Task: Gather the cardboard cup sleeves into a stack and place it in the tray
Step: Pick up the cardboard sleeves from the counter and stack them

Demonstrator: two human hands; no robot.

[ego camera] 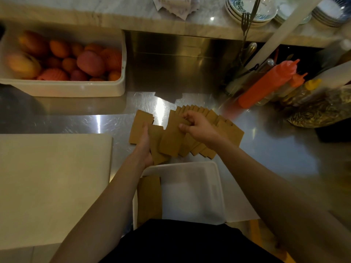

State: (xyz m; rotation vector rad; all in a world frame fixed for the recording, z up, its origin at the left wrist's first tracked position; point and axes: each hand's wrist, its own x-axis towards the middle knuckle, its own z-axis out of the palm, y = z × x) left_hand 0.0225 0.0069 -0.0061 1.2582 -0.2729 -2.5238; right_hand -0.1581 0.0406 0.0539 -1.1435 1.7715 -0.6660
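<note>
The left hand (146,149) gripped a few cardboard cup sleeves (157,141) while the right hand (199,128) pinched one off the fanned row (229,130) beneath it, whose loose overlap could scatter before reaching the white tray (214,168) between the forearms.

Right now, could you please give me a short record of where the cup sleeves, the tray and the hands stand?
Tray: white, nearest the person, sleeve stack along its left wall
Loose sleeves: fanned out on the steel counter beyond the tray
Left hand: grips a few sleeves at the fan's left end
Right hand: fingers pinch sleeves in the fan's middle
Nearby: fruit bin far left, cutting board left
</note>
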